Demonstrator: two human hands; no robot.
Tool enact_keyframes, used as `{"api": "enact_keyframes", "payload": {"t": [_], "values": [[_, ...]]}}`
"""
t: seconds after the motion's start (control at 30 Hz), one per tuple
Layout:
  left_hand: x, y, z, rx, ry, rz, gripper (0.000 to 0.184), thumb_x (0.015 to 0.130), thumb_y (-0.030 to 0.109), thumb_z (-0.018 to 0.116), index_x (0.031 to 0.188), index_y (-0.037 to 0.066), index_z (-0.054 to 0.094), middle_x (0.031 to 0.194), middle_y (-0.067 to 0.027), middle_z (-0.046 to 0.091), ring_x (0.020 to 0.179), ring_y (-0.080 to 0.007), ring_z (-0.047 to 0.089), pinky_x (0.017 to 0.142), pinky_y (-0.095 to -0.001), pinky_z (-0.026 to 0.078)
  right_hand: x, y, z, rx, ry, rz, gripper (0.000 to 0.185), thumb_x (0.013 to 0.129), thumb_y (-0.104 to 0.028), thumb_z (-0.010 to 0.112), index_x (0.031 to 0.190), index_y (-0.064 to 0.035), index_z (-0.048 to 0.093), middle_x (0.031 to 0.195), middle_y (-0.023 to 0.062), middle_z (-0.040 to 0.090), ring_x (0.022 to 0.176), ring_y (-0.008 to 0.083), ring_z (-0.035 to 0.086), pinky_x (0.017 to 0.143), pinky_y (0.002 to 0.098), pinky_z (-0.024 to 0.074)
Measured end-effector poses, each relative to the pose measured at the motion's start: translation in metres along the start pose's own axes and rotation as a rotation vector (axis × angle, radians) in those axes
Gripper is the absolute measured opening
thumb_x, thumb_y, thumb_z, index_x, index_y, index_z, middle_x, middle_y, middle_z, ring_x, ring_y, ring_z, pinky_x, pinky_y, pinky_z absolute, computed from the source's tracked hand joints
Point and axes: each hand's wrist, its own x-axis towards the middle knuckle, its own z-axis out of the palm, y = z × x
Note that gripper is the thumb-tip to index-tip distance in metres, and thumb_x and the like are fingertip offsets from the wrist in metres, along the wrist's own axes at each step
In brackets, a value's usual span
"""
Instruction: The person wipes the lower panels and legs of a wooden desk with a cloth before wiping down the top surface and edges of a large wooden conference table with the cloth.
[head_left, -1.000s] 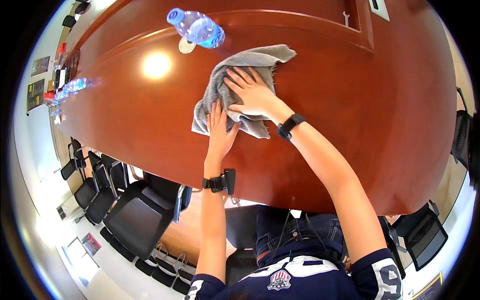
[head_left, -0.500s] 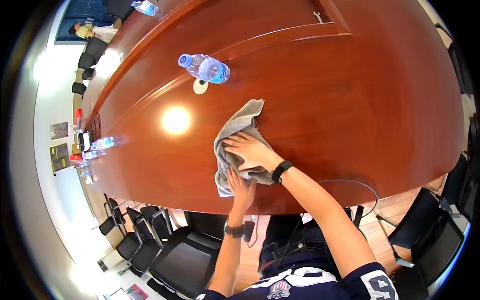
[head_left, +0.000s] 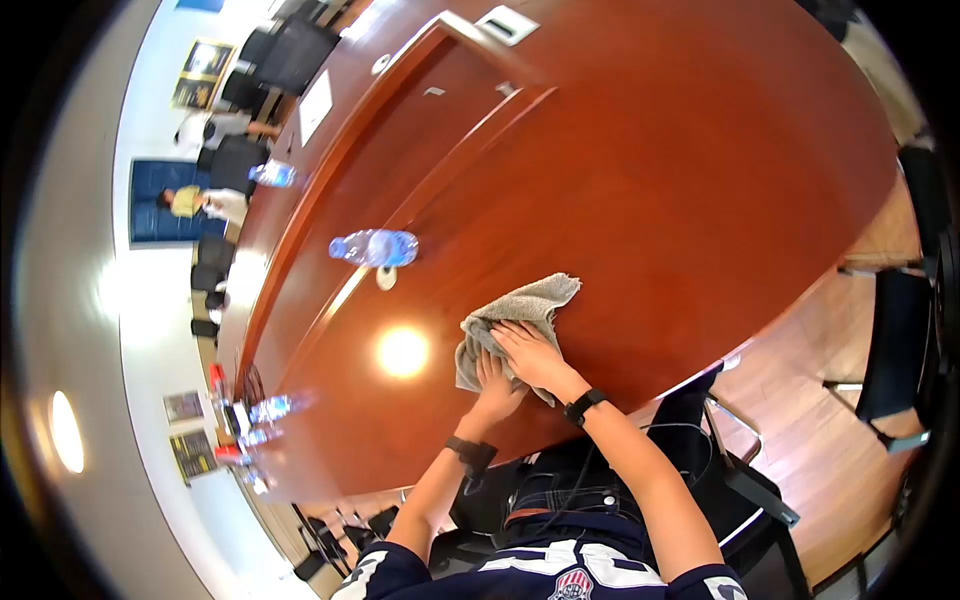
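Observation:
A grey towel (head_left: pixel 532 302) lies crumpled on the dark red-brown wooden table (head_left: pixel 640 190), near the edge on my side. My right hand (head_left: pixel 534 358) rests on the towel with its fingers stretched out and palm down. Close beside it, my left hand (head_left: pixel 498 392) also presses flat on the towel's near part, fingers extended. A dark band circles each wrist. Beyond the towel, an upright water bottle (head_left: pixel 378 248) with a blue cap and label stands beside a round white table fitting (head_left: pixel 387 279).
More bottles (head_left: pixel 270 408) stand along the left side of the table, and another bottle (head_left: pixel 272 174) is farther off. A white sheet (head_left: pixel 315 106) lies at the far side. Black chairs (head_left: pixel 892 345) surround the table. Two people are in the background, one in a yellow top (head_left: pixel 186 202).
My view has turned and tilted, so more of the room's far side shows. Both hands stay on the towel, now closer together, and the towel looks more bunched.

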Motion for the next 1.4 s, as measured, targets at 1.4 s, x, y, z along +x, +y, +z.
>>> {"api": "enact_keyframes", "payload": {"t": [1.4], "values": [[0.344, 0.541, 0.058, 0.426, -0.362, 0.612, 0.102, 0.078, 0.055, 0.055, 0.142, 0.000, -0.004, 0.146, -0.0277, -0.011, 0.133, -0.0452, -0.014, 0.106, -0.0554, -0.008, -0.227, 0.306, -0.455, 0.008, 0.615, 0.577, 0.053, 0.084, -0.012, 0.046, 0.135, -0.0039, 0.033, 0.140, 0.0118, 0.035, 0.131, 0.0260, 0.030, 0.109, 0.0405, 0.0213]]}}
